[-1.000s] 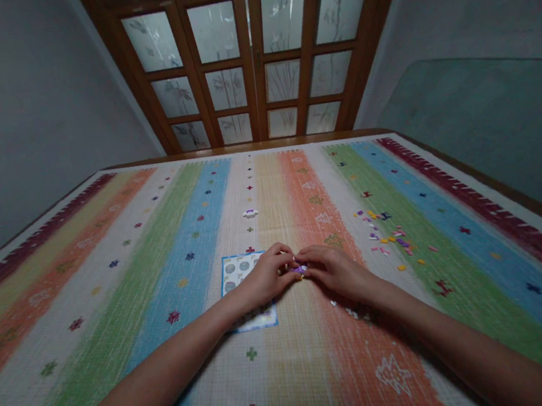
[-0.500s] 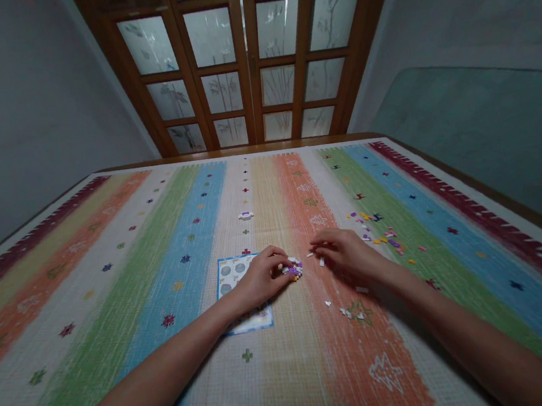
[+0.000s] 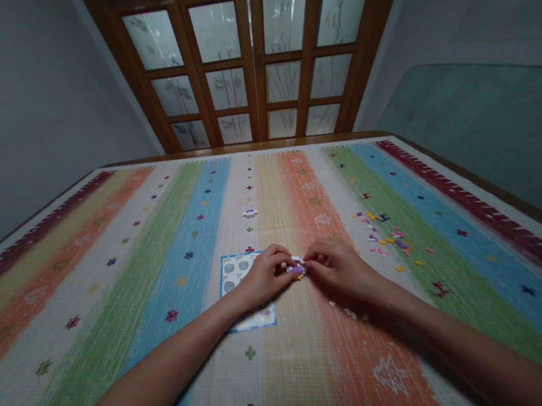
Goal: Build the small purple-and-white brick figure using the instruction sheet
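My left hand (image 3: 270,276) is closed around the near-left side of a small model of white, purple and yellow toy bricks (image 3: 296,270). From the other side, my right hand (image 3: 338,267) meets it with the fingers pinched together at the model's right edge. A small white brick (image 3: 301,260) shows at those fingertips, partly hidden. Under my left hand and wrist lies a printed instruction sheet (image 3: 230,270) with a blue border and grey round pictures. Several loose white bricks (image 3: 355,315) lie below my right hand, some covered by it.
Several loose bricks (image 3: 397,241) in purple, pink, yellow and white are scattered on the green stripe to the right. A small white and purple brick piece (image 3: 249,213) stands farther back. A striped cloth (image 3: 295,374) covers the table; wooden glazed doors (image 3: 254,64) stand beyond it.
My right hand has moved left and now meets the brick model, bringing the small white brick with it. My left hand keeps hold of the model. The view has shifted slightly.
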`<state>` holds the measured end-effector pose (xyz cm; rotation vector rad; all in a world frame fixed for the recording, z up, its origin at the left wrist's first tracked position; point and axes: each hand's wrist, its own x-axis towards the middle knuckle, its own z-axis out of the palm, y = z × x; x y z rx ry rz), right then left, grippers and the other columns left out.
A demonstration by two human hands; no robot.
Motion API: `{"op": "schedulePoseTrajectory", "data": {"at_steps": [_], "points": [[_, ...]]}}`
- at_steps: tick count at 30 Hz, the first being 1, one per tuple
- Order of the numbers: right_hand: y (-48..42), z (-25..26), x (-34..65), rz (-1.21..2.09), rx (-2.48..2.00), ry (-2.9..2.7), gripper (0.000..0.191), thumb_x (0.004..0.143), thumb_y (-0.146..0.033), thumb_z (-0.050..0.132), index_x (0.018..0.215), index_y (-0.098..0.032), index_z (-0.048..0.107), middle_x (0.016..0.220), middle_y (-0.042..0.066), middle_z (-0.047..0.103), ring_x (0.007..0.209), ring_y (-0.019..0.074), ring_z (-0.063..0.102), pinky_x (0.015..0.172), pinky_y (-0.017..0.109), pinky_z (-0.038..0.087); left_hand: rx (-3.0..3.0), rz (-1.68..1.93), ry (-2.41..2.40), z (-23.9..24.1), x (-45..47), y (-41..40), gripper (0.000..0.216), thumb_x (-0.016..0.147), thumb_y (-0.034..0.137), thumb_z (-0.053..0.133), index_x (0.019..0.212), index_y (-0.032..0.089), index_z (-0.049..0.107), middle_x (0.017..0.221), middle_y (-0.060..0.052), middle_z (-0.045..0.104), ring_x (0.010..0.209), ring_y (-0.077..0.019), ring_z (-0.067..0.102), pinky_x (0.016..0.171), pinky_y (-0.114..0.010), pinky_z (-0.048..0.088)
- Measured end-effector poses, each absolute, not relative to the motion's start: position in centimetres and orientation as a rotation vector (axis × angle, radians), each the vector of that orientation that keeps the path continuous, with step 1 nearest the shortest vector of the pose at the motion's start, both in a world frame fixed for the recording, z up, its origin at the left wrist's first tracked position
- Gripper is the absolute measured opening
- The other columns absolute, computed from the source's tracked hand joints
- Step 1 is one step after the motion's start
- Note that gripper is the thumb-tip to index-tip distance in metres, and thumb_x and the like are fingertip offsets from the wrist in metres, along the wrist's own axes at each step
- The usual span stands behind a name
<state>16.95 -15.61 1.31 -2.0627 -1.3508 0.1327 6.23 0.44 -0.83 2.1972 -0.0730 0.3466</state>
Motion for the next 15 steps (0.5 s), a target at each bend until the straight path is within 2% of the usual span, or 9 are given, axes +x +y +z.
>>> {"op": "schedulePoseTrajectory", "data": {"at_steps": [4, 15], "points": [[-15.0, 1.6, 15.3, 0.239, -1.992, -1.383, 0.010, 0.079, -0.012, 0.058, 0.073, -0.016, 0.064, 0.075, 0.004, 0.065, 0.071, 0.0152, 0.059, 0.066, 0.027, 0.045, 2.180, 0.343, -0.073, -1.0, 6.3, 0.5, 0.005, 0.077, 0.016, 0.064, 0.081, 0.014, 0.065, 0.090, -0.005, 0.056, 0.073, -0.0120, 0.052, 0.064, -0.025, 0.043], [-14.7, 1.1, 15.2, 0.147, -2.047, -1.375, 0.012, 0.079, -0.009, 0.056, 0.073, -0.015, 0.064, 0.074, 0.006, 0.063, 0.070, 0.0162, 0.058, 0.065, 0.028, 0.045, 2.162, 0.328, -0.060, -1.2, 6.3, 0.5, 0.004, 0.076, 0.014, 0.064, 0.080, 0.015, 0.064, 0.091, -0.004, 0.055, 0.072, -0.0118, 0.052, 0.065, -0.025, 0.044]]}}
